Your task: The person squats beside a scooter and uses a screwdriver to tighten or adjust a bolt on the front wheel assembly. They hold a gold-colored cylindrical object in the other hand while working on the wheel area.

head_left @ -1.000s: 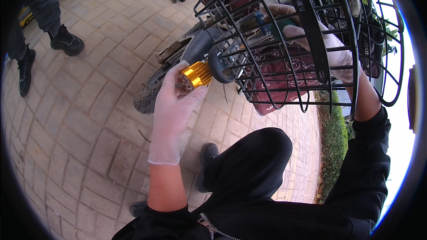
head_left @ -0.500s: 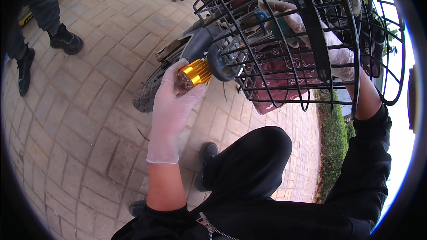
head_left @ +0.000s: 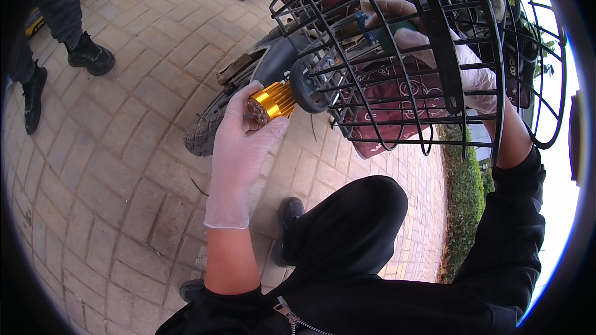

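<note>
Your left hand [head_left: 241,149] clasps the gold lamp [head_left: 272,103]; your right hand [head_left: 469,59], seen through the basket [head_left: 444,62], clasps a green handle [head_left: 389,38].

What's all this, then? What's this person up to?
A person in thin gloves is working at the front of a bike. The left hand has a gold light between thumb and fingers, beside the front tyre. The right hand, seen through the bars of a black basket, holds something green, partly hidden. Another person stands off to the left, only legs and shoes showing.
</note>
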`<action>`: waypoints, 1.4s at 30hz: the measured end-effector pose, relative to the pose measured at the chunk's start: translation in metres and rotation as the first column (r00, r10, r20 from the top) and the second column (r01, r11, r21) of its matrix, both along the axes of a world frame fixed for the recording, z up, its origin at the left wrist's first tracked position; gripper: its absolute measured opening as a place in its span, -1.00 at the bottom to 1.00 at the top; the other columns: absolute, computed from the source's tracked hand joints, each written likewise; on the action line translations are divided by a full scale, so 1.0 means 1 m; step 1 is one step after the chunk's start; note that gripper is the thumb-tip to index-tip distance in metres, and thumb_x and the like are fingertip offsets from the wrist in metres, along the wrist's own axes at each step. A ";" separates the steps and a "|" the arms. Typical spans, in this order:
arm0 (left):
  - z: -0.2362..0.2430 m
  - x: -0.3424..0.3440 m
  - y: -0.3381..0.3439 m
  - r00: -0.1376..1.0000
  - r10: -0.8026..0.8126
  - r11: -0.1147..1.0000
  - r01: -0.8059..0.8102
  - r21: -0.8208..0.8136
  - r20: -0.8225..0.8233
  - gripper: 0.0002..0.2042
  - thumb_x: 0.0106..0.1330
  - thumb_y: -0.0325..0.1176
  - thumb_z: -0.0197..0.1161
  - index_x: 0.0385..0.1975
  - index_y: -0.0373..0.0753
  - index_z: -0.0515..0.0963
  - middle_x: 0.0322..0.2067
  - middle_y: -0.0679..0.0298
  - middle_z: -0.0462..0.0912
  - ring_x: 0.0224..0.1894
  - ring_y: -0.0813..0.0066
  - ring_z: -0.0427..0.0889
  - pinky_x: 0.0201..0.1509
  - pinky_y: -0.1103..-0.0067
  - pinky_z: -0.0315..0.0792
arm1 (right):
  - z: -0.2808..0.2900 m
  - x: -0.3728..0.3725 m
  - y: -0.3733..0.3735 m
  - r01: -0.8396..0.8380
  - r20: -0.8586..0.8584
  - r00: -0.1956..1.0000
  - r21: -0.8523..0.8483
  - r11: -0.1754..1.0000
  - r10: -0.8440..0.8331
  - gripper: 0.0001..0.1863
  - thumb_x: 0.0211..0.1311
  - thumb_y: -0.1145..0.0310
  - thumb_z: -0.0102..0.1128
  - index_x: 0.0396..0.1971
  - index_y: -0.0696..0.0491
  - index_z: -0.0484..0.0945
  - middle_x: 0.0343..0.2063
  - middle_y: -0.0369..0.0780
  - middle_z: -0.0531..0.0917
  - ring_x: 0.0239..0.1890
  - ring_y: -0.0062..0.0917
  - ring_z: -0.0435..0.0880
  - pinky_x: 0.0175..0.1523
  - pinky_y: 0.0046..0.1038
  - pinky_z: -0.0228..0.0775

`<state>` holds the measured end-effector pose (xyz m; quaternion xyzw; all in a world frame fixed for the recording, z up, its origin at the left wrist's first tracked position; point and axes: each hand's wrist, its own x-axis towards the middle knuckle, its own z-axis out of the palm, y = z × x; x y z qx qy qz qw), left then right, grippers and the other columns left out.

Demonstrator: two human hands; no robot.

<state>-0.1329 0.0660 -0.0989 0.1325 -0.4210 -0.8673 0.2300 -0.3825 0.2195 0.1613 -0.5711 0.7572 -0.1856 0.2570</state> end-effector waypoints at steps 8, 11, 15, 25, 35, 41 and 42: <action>0.000 0.000 -0.001 1.000 -0.010 1.000 0.010 -0.001 0.010 -0.37 0.18 -0.55 0.42 0.30 -0.26 0.38 0.00 0.23 0.56 -0.11 0.57 0.60 0.06 0.61 0.51 | 0.001 0.027 -0.006 0.040 -0.061 0.997 0.011 0.999 -0.039 -0.24 0.26 0.02 0.37 0.33 0.13 0.34 0.26 -0.10 0.45 0.34 -0.46 0.44 0.40 -0.31 0.34; 0.000 0.000 -0.001 1.000 -0.011 1.000 0.011 0.001 0.000 -0.37 0.18 -0.55 0.41 0.30 -0.26 0.38 0.00 0.23 0.56 -0.11 0.57 0.60 0.07 0.61 0.51 | 0.003 0.039 -0.004 0.055 -0.084 0.995 0.013 0.998 -0.054 -0.24 0.25 0.02 0.37 0.33 0.13 0.35 0.26 -0.10 0.45 0.33 -0.45 0.45 0.40 -0.31 0.34; 0.001 0.000 -0.001 1.000 -0.013 1.000 0.013 0.000 0.011 -0.37 0.18 -0.56 0.41 0.30 -0.26 0.37 0.00 0.23 0.56 -0.11 0.57 0.60 0.06 0.61 0.52 | 0.004 0.054 -0.009 0.074 -0.116 0.991 0.016 0.997 -0.072 -0.23 0.24 0.02 0.38 0.32 0.13 0.35 0.27 -0.11 0.45 0.33 -0.45 0.45 0.41 -0.31 0.33; 0.001 0.001 0.000 1.000 -0.011 1.000 0.011 0.008 0.005 -0.38 0.19 -0.54 0.42 0.29 -0.25 0.39 -0.02 0.24 0.57 -0.12 0.57 0.59 0.05 0.62 0.52 | -0.005 0.043 -0.017 0.020 0.068 0.998 -0.070 0.997 -0.015 -0.24 0.19 0.04 0.42 0.28 0.15 0.40 0.27 -0.13 0.46 0.32 -0.42 0.47 0.41 -0.31 0.31; -0.001 -0.001 0.000 1.000 0.005 1.000 -0.005 -0.012 -0.001 -0.39 0.19 -0.52 0.44 0.28 -0.24 0.40 -0.04 0.27 0.58 -0.14 0.59 0.58 0.02 0.63 0.51 | 0.040 0.045 -0.012 0.197 -0.086 0.978 0.085 0.977 -0.190 -0.32 0.19 0.10 0.42 0.23 0.16 0.46 0.23 -0.12 0.52 0.30 -0.38 0.49 0.41 -0.35 0.31; 0.000 0.000 -0.001 1.000 -0.004 1.000 0.004 -0.004 -0.003 -0.40 0.20 -0.54 0.43 0.27 -0.25 0.40 -0.04 0.27 0.58 -0.14 0.60 0.58 0.03 0.63 0.51 | 0.090 0.035 -0.028 0.305 -0.152 0.950 0.240 0.922 -0.274 -0.36 0.13 0.22 0.45 0.18 0.21 0.51 0.13 -0.05 0.59 0.17 -0.31 0.63 0.31 -0.32 0.46; 0.001 -0.001 -0.002 1.000 -0.008 1.000 0.008 -0.001 0.000 -0.40 0.20 -0.54 0.43 0.27 -0.26 0.40 -0.04 0.26 0.58 -0.14 0.60 0.59 0.03 0.63 0.51 | 0.100 0.033 -0.034 0.252 -0.085 0.968 0.306 0.918 -0.237 -0.34 0.07 0.22 0.50 0.14 0.23 0.53 0.05 -0.03 0.63 0.05 -0.31 0.71 0.20 -0.28 0.58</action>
